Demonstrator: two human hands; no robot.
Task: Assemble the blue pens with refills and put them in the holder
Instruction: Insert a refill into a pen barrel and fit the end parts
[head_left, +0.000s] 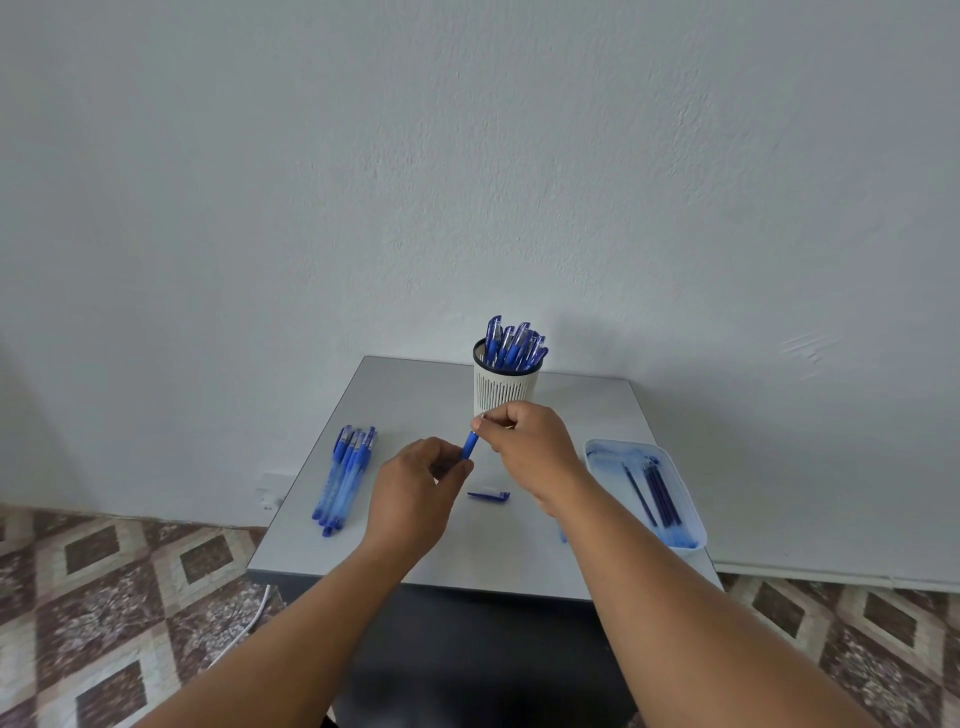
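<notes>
1. Blue pens stand capped in a white slotted holder (503, 391) at the far middle of the table; about seven caps (514, 345) show above its rim, though they overlap too much for a sure count.
2. One loose bundle of pens (343, 475), roughly five, lies on the table's left side, tips toward the near edge.
3. One white tray (691, 519) sits at the right edge and holds about four dark blue refills (655, 491) lying lengthwise.
4. One single blue cap (489, 495) lies flat on the table between the two wrists, apart from both.
5. One pen barrel (470, 445) is held above the table, just in front of the holder, tilted with its upper end toward the right.
6. The left hand (415, 499) has its fingers curled, thumb and fingertips pinching the lower end of the barrel.
7. The right hand (524, 441) is also curled, its thumb and forefinger pinching the barrel's upper end; what lies inside the fist is hidden.
8. The table (415, 395) is pale grey with a dark edge and stands against a plain white wall (467, 156).
9. The floor (104, 571) has brown and cream diamond tiles, and a white cable (249, 621) trails across it at the left.
</notes>
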